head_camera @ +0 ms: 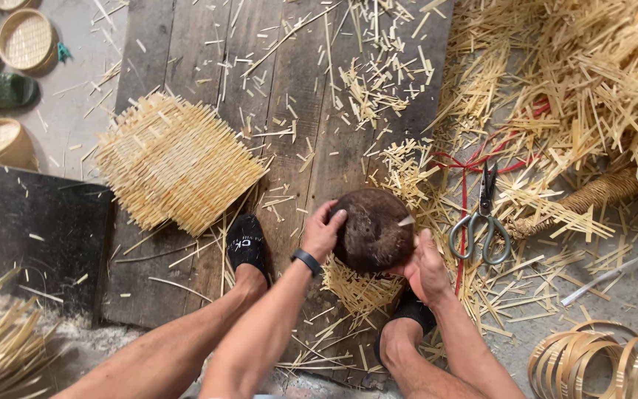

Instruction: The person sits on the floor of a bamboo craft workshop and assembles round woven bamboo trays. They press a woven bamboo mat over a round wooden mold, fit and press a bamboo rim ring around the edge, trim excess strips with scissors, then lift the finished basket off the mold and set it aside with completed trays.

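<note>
My left hand (322,230) grips the left side of a round dark brown bowl-shaped mould (373,229), and my right hand (424,264) grips its lower right edge. The mould sits upside down on the wooden board (186,44), pressing on pale bamboo strips (356,288) that stick out beneath it. A dark band is on my left wrist. My two feet in black shoes rest on the board, one left of the mould (247,244) and one below it (411,310).
A stack of square woven bamboo mats (175,161) lies left on the board. Scissors (483,218) and red cord (467,166) lie right among bamboo offcuts. Bamboo hoops (599,362) sit bottom right; round woven baskets (25,38) and green sandals (3,89) top left.
</note>
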{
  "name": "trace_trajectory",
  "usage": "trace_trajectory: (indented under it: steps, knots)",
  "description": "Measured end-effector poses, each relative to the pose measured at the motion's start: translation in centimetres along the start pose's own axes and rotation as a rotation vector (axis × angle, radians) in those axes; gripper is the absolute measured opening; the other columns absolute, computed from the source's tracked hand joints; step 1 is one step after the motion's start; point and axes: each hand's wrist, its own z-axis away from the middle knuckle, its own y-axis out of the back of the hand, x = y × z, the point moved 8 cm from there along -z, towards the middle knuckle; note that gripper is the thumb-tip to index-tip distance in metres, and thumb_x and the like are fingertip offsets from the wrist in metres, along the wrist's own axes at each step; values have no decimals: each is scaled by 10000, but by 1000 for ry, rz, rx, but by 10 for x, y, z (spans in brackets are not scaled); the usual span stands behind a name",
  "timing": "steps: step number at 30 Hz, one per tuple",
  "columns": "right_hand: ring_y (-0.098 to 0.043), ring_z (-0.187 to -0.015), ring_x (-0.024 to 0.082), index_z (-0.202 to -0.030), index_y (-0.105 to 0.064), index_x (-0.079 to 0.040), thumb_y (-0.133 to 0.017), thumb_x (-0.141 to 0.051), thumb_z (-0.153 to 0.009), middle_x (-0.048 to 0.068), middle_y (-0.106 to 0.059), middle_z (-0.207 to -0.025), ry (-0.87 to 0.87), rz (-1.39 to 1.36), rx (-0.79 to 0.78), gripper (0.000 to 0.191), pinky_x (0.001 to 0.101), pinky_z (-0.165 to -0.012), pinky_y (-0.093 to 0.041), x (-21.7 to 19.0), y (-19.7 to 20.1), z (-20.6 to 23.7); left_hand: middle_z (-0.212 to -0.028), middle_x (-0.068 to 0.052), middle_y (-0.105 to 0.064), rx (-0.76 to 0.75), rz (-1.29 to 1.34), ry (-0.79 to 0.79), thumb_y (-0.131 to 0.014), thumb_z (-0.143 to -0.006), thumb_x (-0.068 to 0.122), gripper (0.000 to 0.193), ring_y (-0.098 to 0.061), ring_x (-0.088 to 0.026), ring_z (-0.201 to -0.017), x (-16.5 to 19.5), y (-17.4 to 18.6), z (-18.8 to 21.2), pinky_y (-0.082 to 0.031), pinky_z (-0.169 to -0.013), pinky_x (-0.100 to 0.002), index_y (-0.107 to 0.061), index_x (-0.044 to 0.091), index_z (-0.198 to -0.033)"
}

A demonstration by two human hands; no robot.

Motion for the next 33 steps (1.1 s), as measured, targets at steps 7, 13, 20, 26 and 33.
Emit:
trace_trajectory:
  steps: [7,13,20,26,33]
  knots:
    - [-718,-815,206,-1340,-554,36,-639,-200,-950,140,-724,-1049,50,456,252,464,313,-603,-642,33,40,-23,-1433,-196,-578,440,-1492,-539,-772,-782,64,704,-516,-370,-1337,125,150,-9,-417,-1148,-459,-537,10,-1443]
    - [-714,-792,216,-1216,-644,65,-628,-248,-996,161,-721,-991,-27,415,231,382,325,-628,-609,64,68,-15,-1444,-272,-459,296,-1583,-62,-833,-761,213,760,-381,-411,-1410,136,251,-17,-366,-1161,-473,-440,-2,-1375]
    - [-714,-814,199,-1206,-653,23,-607,-239,-998,138,-720,-976,-17,388,247,337,310,-639,-591,64,79,-10,-912,-189,-743,351,-1211,-188,-639,-1009,117,206,-695,-282,-861,156,269,0,-574,-812,-420,-731,32,-1172]
    - [-716,-814,205,-1200,-653,26,-610,-238,-999,136,-717,-972,-9,361,259,334,304,-638,-590,60,82,-10,-873,-62,-785,408,-773,-285,-814,-878,173,194,-709,-110,-720,180,271,-2,-561,-643,-241,-802,74,-1044]
    - [-708,-796,195,-1195,-659,20,-600,-226,-1006,126,-712,-956,-22,285,216,316,305,-638,-597,66,84,-8,-833,-88,-776,418,-541,-135,-845,-826,139,188,-665,-123,-702,178,277,-13,-525,-646,-274,-828,21,-972]
